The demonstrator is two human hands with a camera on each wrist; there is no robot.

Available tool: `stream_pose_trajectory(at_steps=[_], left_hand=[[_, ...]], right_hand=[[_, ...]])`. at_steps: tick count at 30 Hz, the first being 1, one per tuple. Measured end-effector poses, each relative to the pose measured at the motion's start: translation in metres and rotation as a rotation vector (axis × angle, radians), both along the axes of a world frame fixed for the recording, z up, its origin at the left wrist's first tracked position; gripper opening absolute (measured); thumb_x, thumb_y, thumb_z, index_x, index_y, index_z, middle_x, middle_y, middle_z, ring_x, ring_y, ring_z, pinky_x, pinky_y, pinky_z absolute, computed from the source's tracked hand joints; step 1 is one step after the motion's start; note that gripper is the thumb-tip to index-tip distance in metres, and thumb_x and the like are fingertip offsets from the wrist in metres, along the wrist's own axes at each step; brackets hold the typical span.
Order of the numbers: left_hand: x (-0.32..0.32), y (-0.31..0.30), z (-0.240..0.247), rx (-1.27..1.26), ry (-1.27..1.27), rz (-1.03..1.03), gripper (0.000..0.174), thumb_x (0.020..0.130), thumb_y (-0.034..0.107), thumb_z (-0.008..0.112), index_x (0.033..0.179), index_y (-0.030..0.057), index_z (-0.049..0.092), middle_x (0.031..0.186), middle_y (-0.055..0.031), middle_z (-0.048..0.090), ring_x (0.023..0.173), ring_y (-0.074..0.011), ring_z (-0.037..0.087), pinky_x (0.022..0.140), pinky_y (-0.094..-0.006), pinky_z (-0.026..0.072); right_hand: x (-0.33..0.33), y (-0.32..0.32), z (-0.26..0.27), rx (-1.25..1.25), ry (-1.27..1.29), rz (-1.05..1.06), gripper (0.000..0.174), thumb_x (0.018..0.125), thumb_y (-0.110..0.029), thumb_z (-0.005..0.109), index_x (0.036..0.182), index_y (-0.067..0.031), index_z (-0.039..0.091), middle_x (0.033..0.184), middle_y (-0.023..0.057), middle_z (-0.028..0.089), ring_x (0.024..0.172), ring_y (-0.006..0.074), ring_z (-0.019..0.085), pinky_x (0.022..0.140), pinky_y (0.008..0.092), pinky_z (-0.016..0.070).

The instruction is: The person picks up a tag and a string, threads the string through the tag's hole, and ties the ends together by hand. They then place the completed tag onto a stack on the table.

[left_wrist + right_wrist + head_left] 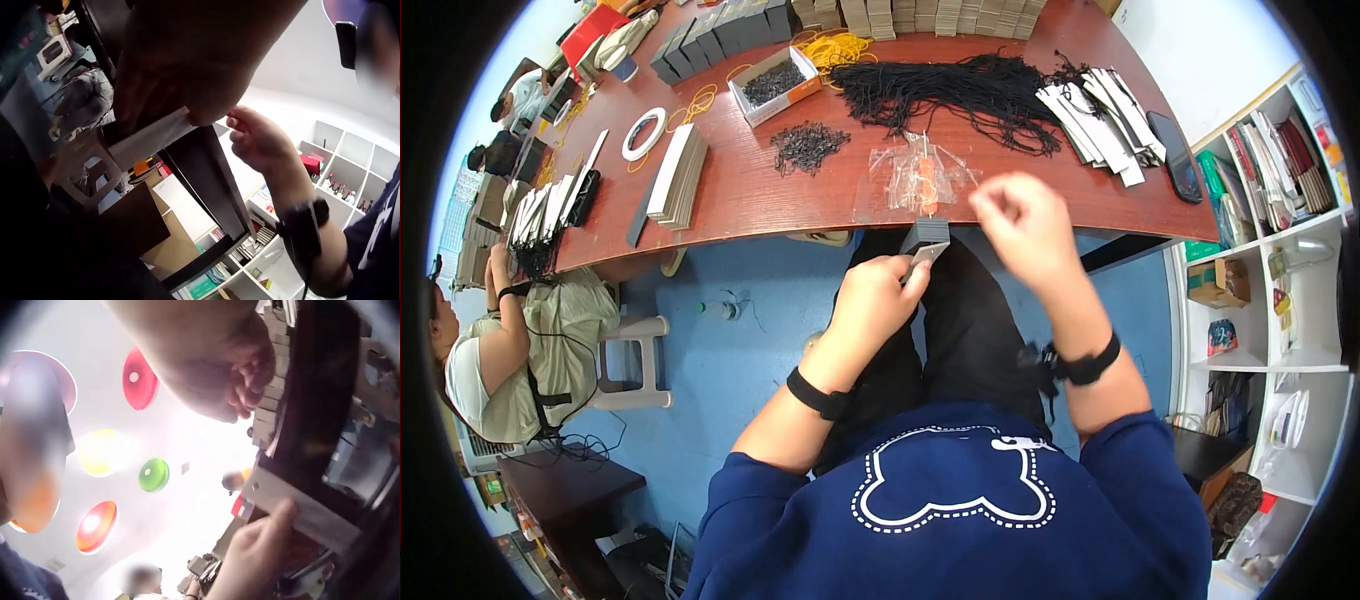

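My left hand grips a flat light-grey card strip between thumb and fingers, just below the table's front edge. The strip has a small hole near one end. Close behind it in the head view is a dark grey stack of cards. My right hand is raised to the right, apart from the strip, with its fingers curled and thumb near the index finger; nothing shows in it. An orange-handled tool with a thin metal tip lies on clear plastic beyond the stack.
On the red-brown table are small black pieces, a white box of more, black cords, white strips and a phone. A pale card stack stands left. Another person sits there.
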State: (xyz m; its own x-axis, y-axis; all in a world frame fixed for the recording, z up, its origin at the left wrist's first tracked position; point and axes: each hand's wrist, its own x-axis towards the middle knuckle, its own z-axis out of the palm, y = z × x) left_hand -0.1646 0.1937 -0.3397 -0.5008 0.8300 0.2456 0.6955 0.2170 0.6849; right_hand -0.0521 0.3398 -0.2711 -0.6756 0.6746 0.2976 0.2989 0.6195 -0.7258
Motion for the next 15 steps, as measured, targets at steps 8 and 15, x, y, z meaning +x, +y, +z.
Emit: stream_pose_trajectory(at_steps=[8, 15], left_hand=[[-0.009, -0.015, 0.0, -0.248, 0.141, -0.003, 0.043, 0.089, 0.032, 0.049, 0.062, 0.0001, 0.057, 0.066, -0.0202, 0.058, 0.062, -0.0383, 0.057, 0.057, -0.043, 0.0458], [-0.026, -0.043, 0.031, -0.194, -0.361, -0.03, 0.031, 0.092, 0.027, 0.047, 0.088, 0.0007, 0.064, 0.066, -0.0043, 0.059, 0.059, -0.0108, 0.054, 0.057, -0.025, 0.0456]], right_hand=[[-0.094, 0.061, -0.013, 0.396, -0.252, 0.226, 0.014, 0.077, -0.016, 0.062, 0.086, -0.0047, 0.062, 0.084, 0.0124, 0.058, 0.083, 0.03, 0.057, 0.075, 0.0374, 0.0458], [-0.109, 0.075, -0.008, 0.41, -0.326, 0.293, 0.011, 0.077, -0.016, 0.062, 0.081, -0.0057, 0.062, 0.084, 0.011, 0.057, 0.083, 0.0287, 0.056, 0.074, 0.0373, 0.0454]])
